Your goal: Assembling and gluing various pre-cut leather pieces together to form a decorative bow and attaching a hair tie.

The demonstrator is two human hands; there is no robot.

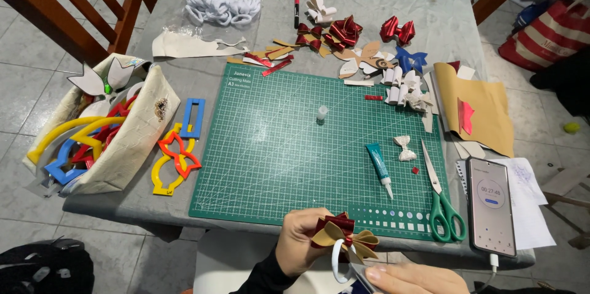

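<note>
From the head camera we take the green cutting mat (pixel 270 146) as our landmark. Just below its near edge, our left hand (pixel 301 242) is closed around a bow (pixel 343 237) made of dark red and tan pieces, with a white elastic loop (pixel 337 261) hanging under it. The long axis of the bow runs left to right, almost parallel to the near edge of the mat.

Our right hand (pixel 412 277) lies lower and to the right of the bow, at the bottom of the view. Its fingers pinch a small pale piece near the loop, but what it is we cannot tell. The left hand is nearer to the bow, because it holds it directly; the right hand meets it from below and from the right.

On the mat we see a teal glue tube (pixel 379 168) and a small white cap (pixel 322 113). Green-handled scissors (pixel 441 199) rest on the right edge of the mat, and a phone (pixel 490 205) lies just right of it. Finished bows lie beyond its far edge.
</note>
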